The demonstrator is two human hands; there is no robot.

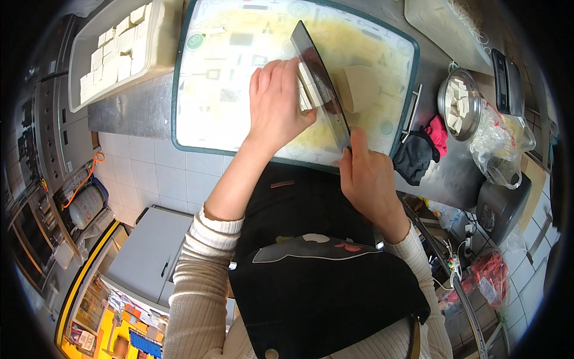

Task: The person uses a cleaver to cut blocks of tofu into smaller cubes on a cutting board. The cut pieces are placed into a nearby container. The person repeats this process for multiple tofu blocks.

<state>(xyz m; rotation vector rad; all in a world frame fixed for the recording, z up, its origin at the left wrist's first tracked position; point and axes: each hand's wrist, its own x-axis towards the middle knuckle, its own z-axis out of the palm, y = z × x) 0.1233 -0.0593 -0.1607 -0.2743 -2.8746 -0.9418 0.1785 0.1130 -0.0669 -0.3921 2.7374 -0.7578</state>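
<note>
My right hand (370, 179) grips the handle of a wide-bladed cleaver (320, 76), its blade slanting up and to the left over a patterned cutting board (210, 130). Against the blade's left side stand several pale slices of what looks like tofu (309, 89). My left hand (276, 103) is around those slices, fingers on the far side and thumb at the near end. On the blade's right lies an uncut pale tofu block (358, 89). The blade hides part of the slices. Yellowish liquid wets the board's surface.
A plastic tub (157, 54) of white cubes stands left of the board. To the right are a metal bowl (459, 105) of cubes, dark and pink cloths (417, 157), a plastic bag (497, 143), a black scale (506, 80) and another tub (444, 36) holding pale strands.
</note>
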